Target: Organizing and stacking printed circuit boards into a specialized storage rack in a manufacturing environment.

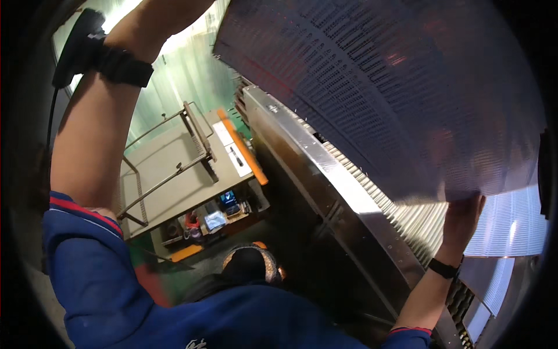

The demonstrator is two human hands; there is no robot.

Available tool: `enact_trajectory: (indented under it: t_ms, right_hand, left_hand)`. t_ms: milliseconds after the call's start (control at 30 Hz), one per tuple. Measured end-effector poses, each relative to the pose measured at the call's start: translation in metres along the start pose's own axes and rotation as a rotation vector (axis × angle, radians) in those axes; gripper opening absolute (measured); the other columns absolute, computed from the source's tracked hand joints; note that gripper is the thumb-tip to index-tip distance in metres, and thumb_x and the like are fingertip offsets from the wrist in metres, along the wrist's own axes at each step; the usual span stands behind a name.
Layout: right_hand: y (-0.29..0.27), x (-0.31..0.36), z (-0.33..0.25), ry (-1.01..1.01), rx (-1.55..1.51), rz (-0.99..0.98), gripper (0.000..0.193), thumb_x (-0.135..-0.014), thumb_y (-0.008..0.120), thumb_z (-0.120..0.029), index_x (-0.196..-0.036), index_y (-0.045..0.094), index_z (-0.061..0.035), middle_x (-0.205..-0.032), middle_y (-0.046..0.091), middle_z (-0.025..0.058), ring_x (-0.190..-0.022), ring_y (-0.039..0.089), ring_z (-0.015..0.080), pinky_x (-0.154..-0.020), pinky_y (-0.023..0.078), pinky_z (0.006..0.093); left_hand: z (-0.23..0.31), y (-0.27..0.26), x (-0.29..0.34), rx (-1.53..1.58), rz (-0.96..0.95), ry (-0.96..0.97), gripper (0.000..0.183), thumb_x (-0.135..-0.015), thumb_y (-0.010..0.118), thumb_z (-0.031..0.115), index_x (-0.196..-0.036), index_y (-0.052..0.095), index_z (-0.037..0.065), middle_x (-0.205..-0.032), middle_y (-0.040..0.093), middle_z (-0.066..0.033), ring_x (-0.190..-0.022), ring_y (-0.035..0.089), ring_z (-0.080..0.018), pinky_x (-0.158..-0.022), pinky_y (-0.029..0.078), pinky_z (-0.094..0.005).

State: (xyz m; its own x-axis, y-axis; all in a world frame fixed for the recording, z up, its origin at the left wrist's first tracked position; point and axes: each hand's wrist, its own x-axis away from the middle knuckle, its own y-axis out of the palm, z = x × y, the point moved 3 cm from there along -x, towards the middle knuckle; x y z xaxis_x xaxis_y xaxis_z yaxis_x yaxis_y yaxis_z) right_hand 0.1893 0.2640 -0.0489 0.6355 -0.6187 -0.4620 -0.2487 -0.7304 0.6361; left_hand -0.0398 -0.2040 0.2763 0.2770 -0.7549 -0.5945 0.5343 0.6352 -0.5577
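A large, thin, dark blue-grey panel (pixel 372 99) with rows of small dash-like marks, much like a circuit board sheet, is held up tilted at the upper right. My right hand (pixel 462 221) grips its lower edge, with the fingers partly hidden against the sheet. High at the top left, my left hand (pixel 171 14) reaches toward the panel's upper side. Its fingers lie beyond the picture's edge, so their hold does not show. Below the panel runs a roller conveyor (pixel 418 227) with a metal side rail (pixel 325 163).
Lighter blue panels (pixel 505 227) lie at the far right, beside my right hand. At left stands a worktable (pixel 165 192) bearing a metal frame rack (pixel 197 136), a paper with a pen (pixel 235 156) and an orange edge strip (pixel 244 148). Small items (pixel 215 220) fill its lower shelf.
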Motion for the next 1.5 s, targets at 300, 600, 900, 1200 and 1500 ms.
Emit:
enact_trajectory:
  t_ms: [300, 600, 900, 1200, 1500]
  right_hand:
    - [0.007, 0.006, 0.042, -0.21, 0.515, -0.239, 0.037, -0.09, 0.074, -0.013, -0.125, 0.069, -0.0012, -0.127, 0.064, 0.0137, -0.119, 0.063, 0.0244, -0.1, 0.053, 0.0347]
    - [0.035, -0.003, 0.045, -0.275, 0.92, -0.276, 0.038, -0.099, 0.054, 0.003, -0.137, 0.061, -0.0007, -0.128, 0.063, 0.0128, -0.118, 0.063, 0.0225, -0.104, 0.053, 0.0333]
    - [0.036, 0.001, 0.068, -0.127, 0.71, -0.319, 0.05, -0.092, 0.063, 0.007, -0.14, 0.058, -0.0034, -0.129, 0.064, 0.0123, -0.117, 0.063, 0.0208, -0.103, 0.052, 0.031]
    - [0.044, 0.012, 0.068, -0.003, 0.59, -0.304, 0.051, -0.09, 0.069, 0.003, -0.14, 0.059, -0.0023, -0.128, 0.065, 0.0124, -0.117, 0.064, 0.0221, -0.104, 0.051, 0.0324]
    - [0.032, 0.0, 0.069, -0.065, 0.895, -0.407, 0.049, -0.092, 0.063, 0.004, -0.14, 0.059, -0.0047, -0.138, 0.057, 0.0119, -0.127, 0.058, 0.0228, -0.109, 0.049, 0.0334]
  left_hand:
    - [-0.083, -0.019, 0.029, -0.795, -0.098, -0.121, 0.019, -0.088, 0.075, 0.014, -0.1, 0.064, 0.004, -0.102, 0.07, -0.0073, -0.094, 0.068, -0.0197, -0.087, 0.053, -0.0322]
    - [-0.094, 0.008, 0.102, -0.938, 0.196, 0.184, 0.013, -0.091, 0.065, -0.002, -0.101, 0.06, 0.004, -0.108, 0.068, -0.0119, -0.1, 0.069, -0.0293, -0.086, 0.057, -0.0357]
    - [-0.115, 0.006, 0.125, -0.948, 0.094, 0.045, 0.019, -0.088, 0.069, -0.004, -0.104, 0.062, 0.003, -0.111, 0.068, -0.0108, -0.104, 0.068, -0.0269, -0.091, 0.055, -0.0344]
    - [-0.12, 0.002, 0.133, -0.95, 0.044, -0.021, 0.019, -0.088, 0.068, -0.003, -0.106, 0.064, 0.004, -0.111, 0.067, -0.009, -0.104, 0.068, -0.0269, -0.09, 0.055, -0.0339]
    - [-0.121, 0.0, 0.134, -0.951, -0.021, -0.07, 0.019, -0.089, 0.07, 0.003, -0.107, 0.065, 0.005, -0.112, 0.068, -0.0083, -0.103, 0.069, -0.0258, -0.089, 0.056, -0.0337]
